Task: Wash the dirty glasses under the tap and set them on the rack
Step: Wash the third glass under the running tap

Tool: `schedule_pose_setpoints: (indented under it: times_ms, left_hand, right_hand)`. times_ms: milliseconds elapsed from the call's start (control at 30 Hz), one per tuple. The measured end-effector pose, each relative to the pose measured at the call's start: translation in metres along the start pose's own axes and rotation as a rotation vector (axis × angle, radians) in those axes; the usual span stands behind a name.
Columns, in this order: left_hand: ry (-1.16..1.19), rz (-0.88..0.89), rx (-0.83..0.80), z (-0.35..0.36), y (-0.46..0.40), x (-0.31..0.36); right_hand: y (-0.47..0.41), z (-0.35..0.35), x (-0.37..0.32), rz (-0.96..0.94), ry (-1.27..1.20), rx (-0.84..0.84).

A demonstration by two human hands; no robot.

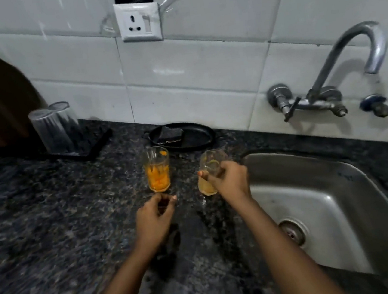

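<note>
Two clear upturned glasses [53, 129] on black rack tray [96, 146], far left. Orange-stained tumbler [157, 169] upright on dark speckled counter [50, 211]. Left hand [154, 220] curled, contents unclear. Right hand [230, 181] grips pale yellow-stained glass [209, 169] beside steel sink [338, 190].

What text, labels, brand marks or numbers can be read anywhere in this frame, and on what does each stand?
None can be read.
Socket plate: plain white, no lettering shows.
Tap: bare metal, no mark shows.
Sink: faint dark specks on its far wall, too blurred to tell whether they are print.
Orange-stained glass, the glass in the right hand, and the upturned glasses on the rack: no print visible.
</note>
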State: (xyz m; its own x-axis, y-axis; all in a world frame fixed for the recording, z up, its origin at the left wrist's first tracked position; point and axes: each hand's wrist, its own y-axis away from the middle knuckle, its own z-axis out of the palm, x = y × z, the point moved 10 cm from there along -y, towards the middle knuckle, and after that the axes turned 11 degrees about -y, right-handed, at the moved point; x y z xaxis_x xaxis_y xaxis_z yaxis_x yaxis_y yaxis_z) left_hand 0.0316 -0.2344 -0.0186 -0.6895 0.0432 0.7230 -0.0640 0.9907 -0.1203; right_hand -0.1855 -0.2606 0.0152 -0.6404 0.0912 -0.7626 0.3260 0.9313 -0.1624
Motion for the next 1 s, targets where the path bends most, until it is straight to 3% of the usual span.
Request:
schedule_pose_setpoints:
  times_ms: [100, 233, 433, 533, 667, 867, 933, 1000]
  left_hand:
    - [-0.019, -0.003, -0.010, 0.028, 0.006, 0.029]
    - [-0.025, 0.042, -0.056, 0.085, 0.014, 0.086]
    - [0.112, 0.094, -0.135, 0.168, 0.008, 0.195]
    - [0.090, 0.145, -0.112, 0.189, -0.019, 0.252]
    - [-0.087, 0.134, 0.050, 0.187, -0.070, 0.306]
    - [-0.314, 0.026, 0.033, 0.200, -0.110, 0.322]
    - [-0.310, 0.017, 0.029, 0.201, -0.114, 0.322]
    - [-0.108, -0.072, -0.019, 0.209, -0.120, 0.308]
  right_hand:
    - [0.001, -0.040, 0.025, -0.008, -0.164, 0.044]
    - [-0.001, -0.139, 0.090, 0.008, -0.382, 0.245]
    - [-0.029, -0.268, 0.166, 0.018, -0.450, 0.432]
    - [-0.045, -0.294, 0.179, 0.011, -0.510, 0.407]
    - [-0.067, -0.295, 0.171, 0.037, -0.493, 0.269]
    - [-0.086, -0.280, 0.150, -0.015, -0.450, 0.161]
    - [-0.090, -0.279, 0.147, -0.023, -0.455, 0.152]
    - [-0.093, -0.278, 0.146, -0.016, -0.470, 0.137]
